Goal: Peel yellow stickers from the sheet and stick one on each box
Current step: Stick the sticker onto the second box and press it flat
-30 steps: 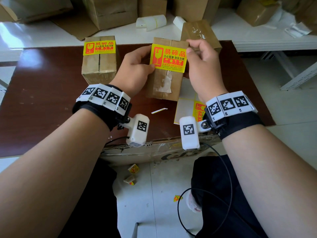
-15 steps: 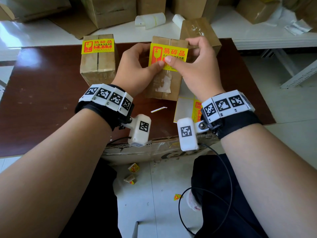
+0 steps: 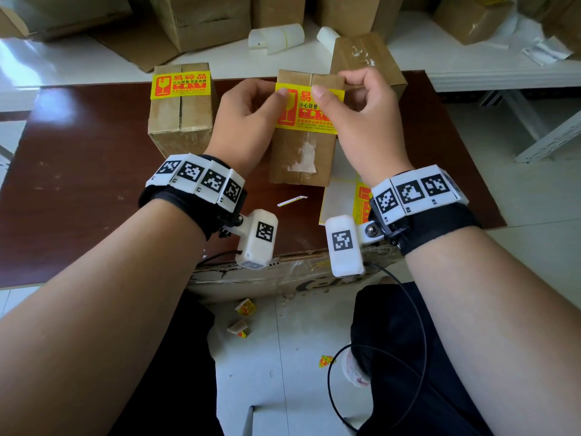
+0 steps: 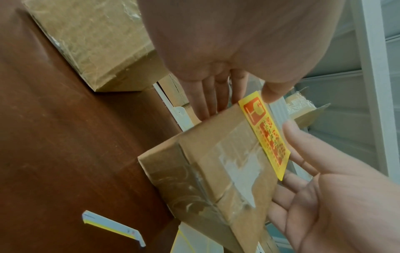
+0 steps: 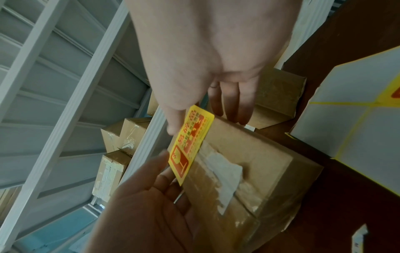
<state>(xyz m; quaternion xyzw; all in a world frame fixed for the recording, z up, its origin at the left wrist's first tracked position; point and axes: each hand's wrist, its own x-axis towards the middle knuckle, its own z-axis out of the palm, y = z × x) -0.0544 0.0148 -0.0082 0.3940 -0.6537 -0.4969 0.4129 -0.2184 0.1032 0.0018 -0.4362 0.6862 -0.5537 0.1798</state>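
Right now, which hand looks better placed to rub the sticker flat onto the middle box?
Probably the right hand: its thumb already lies on the yellow sticker near the middle, while the left hand pinches only the sticker's left edge against the middle box.

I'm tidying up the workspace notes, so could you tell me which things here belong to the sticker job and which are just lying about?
Part of the job:
- yellow sticker, held by left hand and right hand
- middle box
- labelled box
- sticker sheet

Lying about:
- paper strip
- white rolls
- scraps on floor
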